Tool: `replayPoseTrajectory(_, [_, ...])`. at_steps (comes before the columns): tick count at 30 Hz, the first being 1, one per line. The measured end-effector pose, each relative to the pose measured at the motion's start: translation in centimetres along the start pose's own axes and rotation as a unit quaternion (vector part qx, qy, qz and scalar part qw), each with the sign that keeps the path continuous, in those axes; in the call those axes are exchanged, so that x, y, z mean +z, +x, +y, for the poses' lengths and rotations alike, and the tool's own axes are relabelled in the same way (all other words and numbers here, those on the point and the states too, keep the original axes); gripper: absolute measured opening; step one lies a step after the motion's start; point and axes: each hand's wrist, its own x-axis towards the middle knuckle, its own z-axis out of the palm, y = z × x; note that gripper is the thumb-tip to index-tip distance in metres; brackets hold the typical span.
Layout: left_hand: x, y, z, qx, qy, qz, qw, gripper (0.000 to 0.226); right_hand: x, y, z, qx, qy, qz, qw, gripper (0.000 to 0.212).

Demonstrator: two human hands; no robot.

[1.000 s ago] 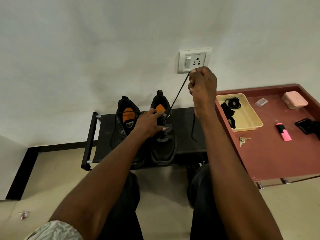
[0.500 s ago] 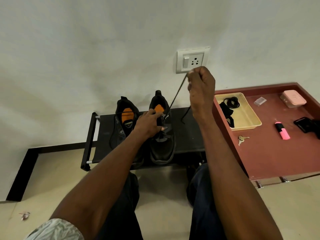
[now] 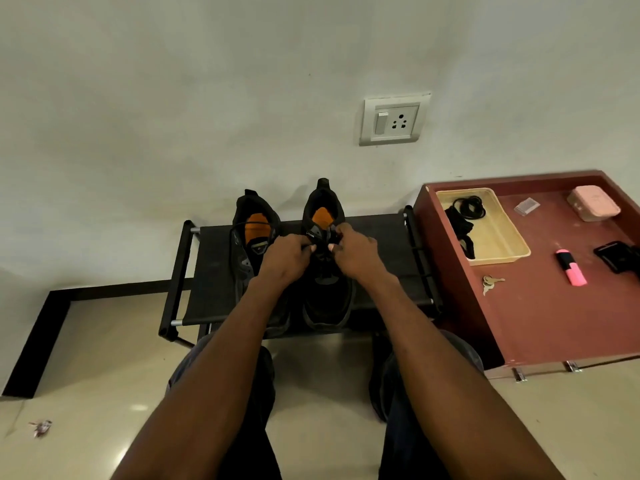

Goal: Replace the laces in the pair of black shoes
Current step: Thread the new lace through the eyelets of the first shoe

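Observation:
Two black shoes with orange insoles stand side by side on a low black rack (image 3: pixel 214 271), toes toward me. The left shoe (image 3: pixel 254 233) is partly behind my left forearm. Both hands work at the lacing area of the right shoe (image 3: pixel 327 299). My left hand (image 3: pixel 289 259) has its fingers curled at the shoe's tongue. My right hand (image 3: pixel 353 254) pinches the black lace (image 3: pixel 325 245) near the top eyelets. Most of the lace is hidden between the fingers.
A maroon table (image 3: pixel 554 320) stands at the right with a beige tray (image 3: pixel 502 237) holding black laces (image 3: pixel 467 209), keys (image 3: pixel 490 283), a pink highlighter (image 3: pixel 571 271), a pink case (image 3: pixel 593 202) and a black object (image 3: pixel 618 256). A wall socket (image 3: pixel 394 119) is above the shoes.
My right hand has come down from beside the wall socket, where it held the lace pulled up taut, to the right shoe's tongue. My left hand stayed on the shoe.

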Motion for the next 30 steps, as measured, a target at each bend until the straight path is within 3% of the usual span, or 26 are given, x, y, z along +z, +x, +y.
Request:
replayPoseTrajectory(2, [0.1,0.1,-0.2,-0.003,-0.042,0.025,0.999,0.034,0.3,0.4,0.4,0.007,0.027,-0.007,1.0,0.013])
replayPoseTrajectory(9, [0.6,0.2,-0.8,-0.01,-0.071,0.08,0.994,0.035,-0.7,1.6,1.5,0.011,0.034,0.022,0.999,0.016])
replayPoseTrajectory(22, [0.3,-0.8,-0.6,-0.042,-0.034,0.083,0.995,0.029,0.4,2.2,2.4,0.062,0.079,0.035,0.994,0.013])
replayPoseTrajectory(24, [-0.4,-1.2,0.0,-0.054,-0.049,0.058,0.996,0.029,0.5,2.1,2.1,0.043,0.051,0.09,0.994,0.011])
replayPoseTrajectory(27, [-3.0,-1.7,1.3,-0.087,-0.19,-0.048,0.977,0.024,-0.4,1.0,0.8,0.08,0.091,0.135,0.983,0.012])
replayPoseTrajectory(30, [-5.2,-2.9,2.2,-0.039,-0.276,-0.252,0.927,0.023,-1.2,-0.8,-1.1,0.123,0.263,-0.008,0.957,0.024])
